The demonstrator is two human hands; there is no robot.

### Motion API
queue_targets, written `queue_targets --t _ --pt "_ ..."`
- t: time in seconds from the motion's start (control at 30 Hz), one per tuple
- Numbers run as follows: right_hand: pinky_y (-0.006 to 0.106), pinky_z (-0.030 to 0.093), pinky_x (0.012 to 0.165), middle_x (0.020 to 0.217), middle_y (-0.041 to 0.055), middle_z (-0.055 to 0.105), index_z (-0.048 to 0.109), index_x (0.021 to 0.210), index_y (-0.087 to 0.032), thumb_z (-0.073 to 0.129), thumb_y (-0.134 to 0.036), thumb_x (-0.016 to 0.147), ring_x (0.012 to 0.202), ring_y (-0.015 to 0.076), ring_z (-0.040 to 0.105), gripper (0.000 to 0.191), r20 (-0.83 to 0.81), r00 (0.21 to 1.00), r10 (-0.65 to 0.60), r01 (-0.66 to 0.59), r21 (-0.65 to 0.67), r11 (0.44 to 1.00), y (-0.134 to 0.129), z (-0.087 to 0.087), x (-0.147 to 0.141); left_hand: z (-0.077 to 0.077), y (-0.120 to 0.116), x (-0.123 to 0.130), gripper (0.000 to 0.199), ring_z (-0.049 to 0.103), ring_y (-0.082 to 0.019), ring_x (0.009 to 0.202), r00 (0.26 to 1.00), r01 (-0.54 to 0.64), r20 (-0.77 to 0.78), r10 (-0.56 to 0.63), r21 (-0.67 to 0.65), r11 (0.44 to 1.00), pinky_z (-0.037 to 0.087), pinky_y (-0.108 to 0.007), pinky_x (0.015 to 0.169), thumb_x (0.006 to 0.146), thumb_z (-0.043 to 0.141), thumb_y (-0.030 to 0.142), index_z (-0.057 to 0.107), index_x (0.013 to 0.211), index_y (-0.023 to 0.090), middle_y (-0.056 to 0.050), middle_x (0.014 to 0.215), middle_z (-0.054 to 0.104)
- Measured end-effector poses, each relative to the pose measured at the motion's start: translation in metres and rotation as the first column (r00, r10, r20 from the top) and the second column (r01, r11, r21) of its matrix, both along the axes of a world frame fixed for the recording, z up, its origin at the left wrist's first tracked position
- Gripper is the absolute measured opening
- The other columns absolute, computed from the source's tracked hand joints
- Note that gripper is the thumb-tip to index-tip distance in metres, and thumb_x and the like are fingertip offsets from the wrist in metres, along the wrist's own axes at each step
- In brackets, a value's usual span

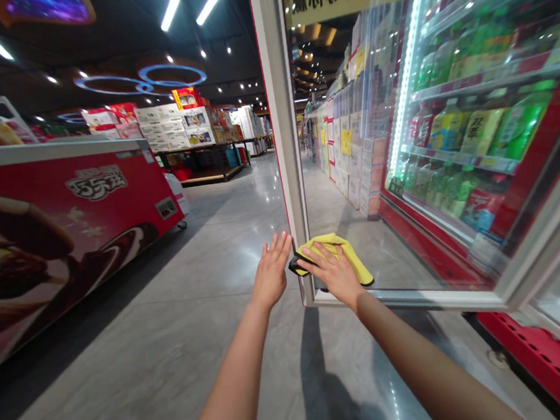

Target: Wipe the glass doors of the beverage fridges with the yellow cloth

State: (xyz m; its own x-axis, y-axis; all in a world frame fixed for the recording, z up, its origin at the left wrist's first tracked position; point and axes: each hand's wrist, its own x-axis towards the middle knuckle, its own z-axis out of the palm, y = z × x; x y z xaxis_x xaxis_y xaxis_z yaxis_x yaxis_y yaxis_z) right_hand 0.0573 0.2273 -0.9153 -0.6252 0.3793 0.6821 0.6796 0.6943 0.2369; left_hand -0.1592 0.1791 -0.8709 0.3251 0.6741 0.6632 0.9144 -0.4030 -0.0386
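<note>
Head view. Right hand [334, 272] flat, fingers spread, pressing a yellow cloth [340, 255] against the glass of an open cooler door [379, 161], low down near the bottom corner on the free side. Not clenched; palm laid over the cloth, cloth bunched above and to the right of the fingers, touching the pane. Left hand [270, 274] open and holding nothing, fingertips resting on the outer edge of the pale door frame [287, 137], just beside the right hand, with a small dark fitting between the two.

Door swung out into the aisle, its vertical frame edge running from the top of the picture down to the hands, its bottom rail slanting away to the right toward the cooler. Below that rail, a red perforated base strip [546, 356] along the cooler's foot.

Left of the door edge: wide grey polished floor [172, 326], bare, stretching back along the aisle. Farther left, a long red chest freezer [63, 217] with ice-cream pictures on its side, well apart from the hands, bounding that side of the aisle.

Behind the glass: lit cooler shelves [469, 119] of green and red drink bottles and cartons. Farther back, stacked cartons [173, 124] on a low rack, and more box stacks seen through the pane. Ceiling dark, with strip lights and ring lights.
</note>
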Motion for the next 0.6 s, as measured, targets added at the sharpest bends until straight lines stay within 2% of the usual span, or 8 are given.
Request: queue_targets --t 0.17,0.27,0.37,0.47,0.6 --pt "0.059 0.012 0.126 0.167 -0.0054 0.031 0.041 0.154 -0.04 0.045 -0.008 0.096 0.155 0.0256 0.025 0.066 -0.107 0.991 -0.078 0.077 -0.015 0.997 -0.007 0.041 -0.012 -0.028 -0.002 0.0 0.098 0.018 -0.022 0.157 0.999 -0.012 0.033 0.01 0.056 0.998 0.031 -0.053 0.125 0.079 0.031 -0.009 -0.008 0.163 0.022 -0.012 0.169 0.024" --pt "0.06 0.012 0.125 0.169 -0.0032 0.028 0.038 0.156 -0.039 0.044 -0.006 0.095 0.156 0.0269 0.022 0.07 -0.126 0.987 -0.102 0.101 -0.018 0.995 -0.006 0.046 -0.017 -0.042 -0.002 0.0 0.098 0.017 -0.023 0.157 0.998 -0.042 0.052 0.038 0.073 0.996 0.032 -0.053 0.125 0.079 0.029 -0.01 -0.013 0.162 0.021 -0.013 0.17 0.019" --pt "0.059 0.013 0.124 0.168 -0.0008 0.031 0.036 0.157 -0.037 0.044 -0.004 0.094 0.156 0.0259 0.022 0.072 -0.08 0.994 -0.075 0.074 -0.008 0.997 0.0 0.025 -0.015 -0.06 -0.001 0.0 0.096 0.013 -0.022 0.157 0.998 -0.063 0.012 0.063 0.002 0.998 0.03 -0.053 0.126 0.08 0.028 -0.009 -0.011 0.162 0.019 -0.014 0.17 0.017" --pt "0.059 0.015 0.124 0.166 -0.0006 0.036 0.036 0.157 -0.037 0.046 -0.004 0.091 0.155 0.0255 0.025 0.074 -0.022 0.999 -0.038 0.038 -0.004 0.999 0.007 -0.009 -0.01 -0.084 -0.002 0.002 0.092 0.012 -0.022 0.158 0.995 -0.09 -0.059 0.083 -0.114 0.989 0.028 -0.053 0.126 0.08 0.029 -0.008 0.0 0.163 0.015 -0.014 0.169 0.023" --pt "0.056 0.023 0.123 0.164 0.0 0.039 0.04 0.155 -0.037 0.048 -0.005 0.089 0.153 0.0253 0.03 0.074 0.032 0.999 -0.018 0.019 -0.032 0.999 0.009 -0.054 -0.01 -0.119 -0.009 0.008 0.086 0.017 -0.022 0.157 0.991 -0.111 -0.097 0.093 -0.2 0.973 0.03 -0.052 0.125 0.08 0.032 -0.005 0.013 0.162 0.011 -0.017 0.165 0.032"
